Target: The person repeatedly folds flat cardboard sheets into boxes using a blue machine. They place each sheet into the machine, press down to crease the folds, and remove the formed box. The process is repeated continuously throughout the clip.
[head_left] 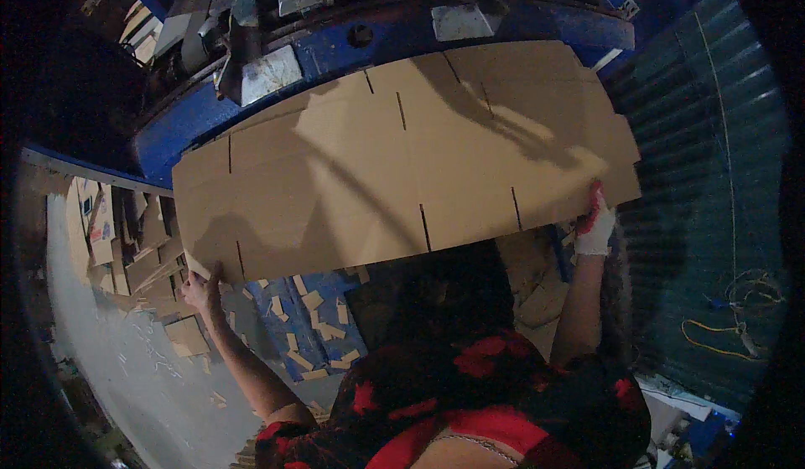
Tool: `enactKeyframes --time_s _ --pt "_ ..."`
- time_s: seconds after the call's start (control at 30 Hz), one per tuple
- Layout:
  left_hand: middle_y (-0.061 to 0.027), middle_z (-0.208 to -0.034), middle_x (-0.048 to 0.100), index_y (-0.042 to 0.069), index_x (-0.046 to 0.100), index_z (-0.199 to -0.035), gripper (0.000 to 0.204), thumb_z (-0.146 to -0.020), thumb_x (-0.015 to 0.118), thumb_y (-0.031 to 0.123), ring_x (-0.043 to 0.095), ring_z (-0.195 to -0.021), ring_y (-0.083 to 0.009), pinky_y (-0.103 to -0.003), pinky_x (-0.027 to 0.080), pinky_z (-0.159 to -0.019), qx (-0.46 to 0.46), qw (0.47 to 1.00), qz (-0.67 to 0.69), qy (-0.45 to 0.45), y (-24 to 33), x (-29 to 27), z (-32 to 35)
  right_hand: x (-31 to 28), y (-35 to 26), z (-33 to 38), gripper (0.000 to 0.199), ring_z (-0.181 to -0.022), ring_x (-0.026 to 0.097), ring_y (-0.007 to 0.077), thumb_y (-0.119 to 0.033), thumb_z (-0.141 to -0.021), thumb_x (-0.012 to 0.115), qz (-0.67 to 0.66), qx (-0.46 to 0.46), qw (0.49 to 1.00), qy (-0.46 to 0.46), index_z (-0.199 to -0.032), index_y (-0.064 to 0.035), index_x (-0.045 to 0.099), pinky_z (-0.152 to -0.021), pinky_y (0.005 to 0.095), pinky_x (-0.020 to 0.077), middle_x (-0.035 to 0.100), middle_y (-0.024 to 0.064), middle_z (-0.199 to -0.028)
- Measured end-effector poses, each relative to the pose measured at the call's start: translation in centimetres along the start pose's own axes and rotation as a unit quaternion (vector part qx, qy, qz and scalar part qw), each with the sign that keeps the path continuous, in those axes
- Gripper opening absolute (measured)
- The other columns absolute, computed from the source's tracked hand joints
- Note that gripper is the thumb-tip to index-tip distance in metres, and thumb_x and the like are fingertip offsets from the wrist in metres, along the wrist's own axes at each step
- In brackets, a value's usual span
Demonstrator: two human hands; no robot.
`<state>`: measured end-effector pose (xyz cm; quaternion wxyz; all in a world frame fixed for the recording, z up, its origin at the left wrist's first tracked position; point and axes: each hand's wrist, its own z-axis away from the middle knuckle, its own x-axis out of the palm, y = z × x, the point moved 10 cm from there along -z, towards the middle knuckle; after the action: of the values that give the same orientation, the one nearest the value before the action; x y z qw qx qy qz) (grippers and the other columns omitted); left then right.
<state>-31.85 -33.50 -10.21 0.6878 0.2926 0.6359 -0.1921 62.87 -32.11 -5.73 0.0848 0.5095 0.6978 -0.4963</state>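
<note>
A wide, flat sheet of brown cardboard (pixel 360 159) with several dark slots cut in from its long edges spans the middle of the view. My bare left hand (pixel 201 287) grips its near left corner, the fingers partly under the sheet. At the near right edge my right hand (pixel 596 226), in a white glove with red on the fingers, is closed on the cardboard. The sheet's far edge lies against the blue machine (pixel 335 62), and I cannot tell whether it rests on it. Shadows fall across the sheet.
Flattened cardboard pieces (pixel 138 243) are heaped at the left. Small offcuts (pixel 314 318) lie scattered on a blue surface below the sheet and on the grey floor (pixel 151 368). A dark green corrugated wall (pixel 704 184) stands at the right, with a yellow cable (pixel 713 347) near it.
</note>
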Motion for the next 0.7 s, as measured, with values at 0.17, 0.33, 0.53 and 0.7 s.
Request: enactKeyframes --time_s 0.17,0.33,0.53,0.7 --pt "-0.0221 -0.124 0.052 0.007 0.054 -0.125 0.094 -0.054 0.078 0.065 0.050 -0.116 -0.0385 -0.046 0.040 -0.098 -0.033 0.999 -0.012 0.002 2.7 -3.5 2.7 -3.0 -10.4 -2.2 0.050 -0.109 0.057 0.0223 -0.007 -0.086 0.064 -0.384 0.193 0.876 0.218 -0.131 0.0000 0.045 -0.094 0.0376 0.0468 0.056 0.0122 -0.124" --pt "-0.0202 -0.128 0.051 0.006 0.051 -0.128 0.088 -0.059 0.083 0.050 0.050 -0.116 -0.0385 -0.046 0.039 -0.099 0.012 0.989 -0.076 0.127 6.6 -10.0 6.6 6.5 -17.7 1.6 0.044 -0.112 0.056 0.0298 -0.011 -0.089 0.061 -0.154 0.019 0.972 -0.174 -0.130 -0.0018 0.048 -0.099 0.0418 0.0425 0.054 0.0169 -0.125" --pt "-0.0155 -0.133 0.052 0.006 0.047 -0.133 0.062 -0.078 0.070 -0.005 0.054 -0.116 -0.0224 -0.031 0.047 -0.092 0.257 0.790 0.551 -0.077 16.1 -10.2 14.2 15.1 -31.9 6.4 0.042 -0.121 0.047 0.0344 -0.025 -0.090 0.056 0.247 -0.452 0.800 -0.307 -0.128 -0.0063 0.052 -0.109 0.0525 0.0272 0.051 0.0138 -0.130" --pt "-0.0096 -0.136 0.050 0.016 0.049 -0.134 0.058 -0.078 0.058 0.000 0.046 -0.125 -0.0354 -0.050 0.037 -0.101 0.518 0.842 0.143 0.053 21.5 -5.7 19.3 16.6 -31.0 6.6 0.046 -0.120 0.048 0.0372 -0.005 -0.076 0.055 0.171 -0.434 0.830 -0.306 -0.122 -0.0086 0.058 -0.104 0.0584 0.0293 0.052 0.0195 -0.126"
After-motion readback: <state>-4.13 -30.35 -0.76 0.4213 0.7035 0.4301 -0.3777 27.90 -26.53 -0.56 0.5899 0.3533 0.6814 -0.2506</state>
